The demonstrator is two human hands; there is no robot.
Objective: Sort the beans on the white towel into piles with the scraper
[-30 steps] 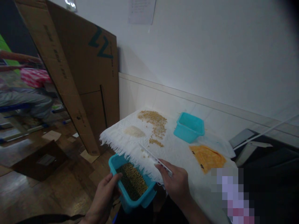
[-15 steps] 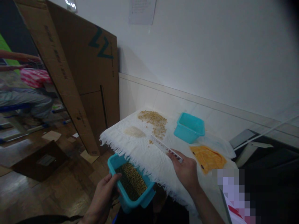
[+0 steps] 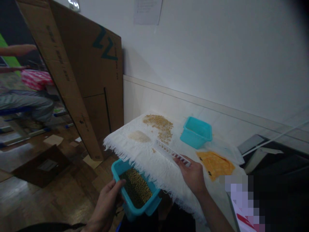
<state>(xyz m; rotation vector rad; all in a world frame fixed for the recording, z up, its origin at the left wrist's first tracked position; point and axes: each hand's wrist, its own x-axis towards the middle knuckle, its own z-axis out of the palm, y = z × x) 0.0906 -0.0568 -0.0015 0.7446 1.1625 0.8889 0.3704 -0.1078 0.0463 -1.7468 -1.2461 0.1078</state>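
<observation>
My left hand grips the near left corner of a teal plastic tub holding beans, held just below the table's front edge. My right hand is closed on one end of a long white ruler-like strip that lies slanted over the white fringed cloth. The strip's far end sits beside a few stray beans and below a larger bean pile. A small heap of pale grains lies to the left of it.
A second teal tub stands at the back of the cloth, with an orange cloth near it. Tall cardboard sheets lean against the wall at left. Another person sits far left. A dark case is at right.
My right hand has carried the strip from the cloth's front edge, over the tub, back toward the bean pile. The left hand and tub have stayed put.
</observation>
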